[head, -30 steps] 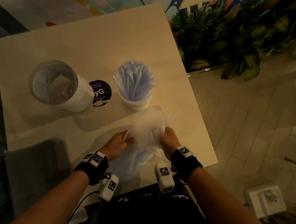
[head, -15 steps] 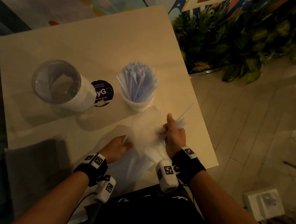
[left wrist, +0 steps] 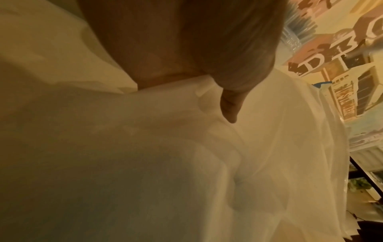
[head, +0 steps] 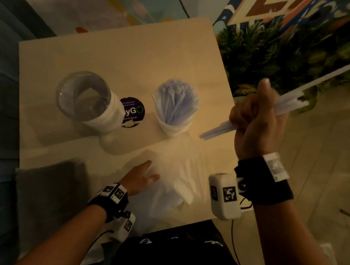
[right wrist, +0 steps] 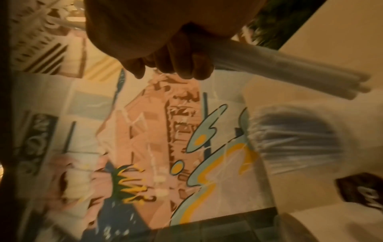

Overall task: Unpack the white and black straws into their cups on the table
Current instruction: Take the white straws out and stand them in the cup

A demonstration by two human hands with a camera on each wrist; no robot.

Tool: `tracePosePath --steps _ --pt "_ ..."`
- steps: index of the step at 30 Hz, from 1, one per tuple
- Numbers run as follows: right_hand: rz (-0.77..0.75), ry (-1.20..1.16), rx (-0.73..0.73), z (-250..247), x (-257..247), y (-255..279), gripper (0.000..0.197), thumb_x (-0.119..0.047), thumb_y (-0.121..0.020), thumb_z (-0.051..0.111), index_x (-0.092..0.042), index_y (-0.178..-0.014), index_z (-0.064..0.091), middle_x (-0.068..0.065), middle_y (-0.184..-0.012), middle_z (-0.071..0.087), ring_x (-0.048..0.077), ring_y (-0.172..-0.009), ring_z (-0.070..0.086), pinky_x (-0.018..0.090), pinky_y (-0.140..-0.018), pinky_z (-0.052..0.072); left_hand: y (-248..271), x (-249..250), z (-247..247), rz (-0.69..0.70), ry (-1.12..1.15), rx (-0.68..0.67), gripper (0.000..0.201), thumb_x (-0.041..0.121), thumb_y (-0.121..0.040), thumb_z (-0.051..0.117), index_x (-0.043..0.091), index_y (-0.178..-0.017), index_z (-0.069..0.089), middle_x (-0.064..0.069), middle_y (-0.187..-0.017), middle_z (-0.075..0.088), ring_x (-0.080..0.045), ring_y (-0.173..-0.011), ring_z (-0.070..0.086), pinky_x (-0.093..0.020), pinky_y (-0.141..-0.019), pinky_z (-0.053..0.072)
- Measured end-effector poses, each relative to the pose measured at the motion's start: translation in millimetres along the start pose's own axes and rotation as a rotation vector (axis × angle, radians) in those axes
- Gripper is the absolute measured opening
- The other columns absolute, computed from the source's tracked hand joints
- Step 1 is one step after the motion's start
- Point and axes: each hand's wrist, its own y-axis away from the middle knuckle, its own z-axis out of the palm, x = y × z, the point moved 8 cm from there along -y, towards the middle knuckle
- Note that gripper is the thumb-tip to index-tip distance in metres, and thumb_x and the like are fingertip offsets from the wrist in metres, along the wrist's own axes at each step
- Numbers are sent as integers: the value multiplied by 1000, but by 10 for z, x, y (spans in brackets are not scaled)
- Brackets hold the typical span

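Note:
My right hand [head: 256, 121] is raised above the table's right edge and grips a bundle of white straws [head: 297, 95] in its fist; the same bundle of white straws [right wrist: 290, 65] shows in the right wrist view under my right hand [right wrist: 165, 54]. A white cup [head: 173, 125] full of white straws [head: 176, 99] stands mid-table. To its left stands a clear empty cup [head: 83, 95]. My left hand [head: 142, 177] rests with straight fingers on the translucent plastic bag [head: 178, 175] lying at the near edge. That plastic bag [left wrist: 186, 163] fills the left wrist view under my left hand [left wrist: 207, 54].
A round dark sticker [head: 132, 112] lies between the two cups on the beige table [head: 124, 48]. Green plants [head: 295, 47] and a painted wall border the table's far and right sides. A grey cloth [head: 51, 188] lies at the near left corner. Tiled floor [head: 327, 157] is to the right.
My right hand has pulled a bundle of white straws out of the bag and lifted it up and to the right. The left hand stayed on the bag, which now lies flatter.

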Motion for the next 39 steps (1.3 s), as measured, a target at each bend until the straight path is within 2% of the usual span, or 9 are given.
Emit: tracePosePath --steps 5,9,15,18,21,24,28,34,39 --pt "-66 -22 -166 702 20 -140 37 -9 -99 48 -17 -63 40 -9 -49 38 11 -40 32 24 -44 30 44 -80 -2 42 14 18 80 52 -90 60 13 -152 29 -4 -155 37 -18 -142 36 -38 -118 28" --pt "51 245 -136 856 591 -238 38 -14 -90 67 -13 -59 44 8 -49 44 19 -43 40 30 -46 38 107 -20 37 27 88 -12 90 59 -84 60 13 -153 26 -3 -157 33 -20 -143 33 -36 -118 26" --pt "-9 432 -159 774 615 -274 21 -21 -86 74 -6 -87 59 21 -83 69 34 -79 70 45 -77 58 235 138 78 112 -64 -34 88 60 -76 72 23 -146 34 5 -142 49 -19 -131 47 -32 -107 36" --pt "-153 429 -44 497 249 -246 18 -22 -93 65 -5 -94 59 18 -90 70 30 -87 70 41 -81 58 174 26 170 55 -183 -36 97 64 -68 76 21 -145 36 2 -138 54 -22 -126 53 -35 -106 42" --pt "-223 607 -44 156 95 -54 24 -19 -97 58 2 -87 58 14 -75 67 20 -67 66 27 -66 53 134 40 291 54 -275 -98 89 76 -63 69 23 -132 49 -3 -124 65 -24 -112 62 -37 -94 50" --pt "-75 898 -128 -290 563 272 27 -20 -97 58 -4 -77 54 11 -64 61 12 -53 54 17 -56 42 125 53 370 46 -246 -166 71 71 -67 70 24 -120 61 -1 -119 68 -22 -108 63 -38 -92 51" --pt "334 991 -41 -1070 1327 694 20 -18 -98 56 -11 -79 53 4 -68 66 14 -59 62 29 -60 50 94 -27 326 25 -88 -104 47 51 -70 76 27 -110 67 5 -109 70 -13 -102 65 -38 -92 53" --pt "550 1047 -425 -932 1770 1090 25 -9 -94 53 -18 -73 63 -5 -70 65 6 -61 58 19 -61 47 213 139 286 67 66 -89 30 28 -91 66 23 -120 61 9 -118 62 -10 -113 57 -29 -95 45" --pt "761 1183 -525 -936 1999 1206 27 -5 -85 53 -6 -58 56 0 -62 54 9 -57 48 24 -56 41 294 282 247 123 143 -44 25 22 -94 63 44 -101 54 12 -111 60 -9 -110 55 -26 -90 41"
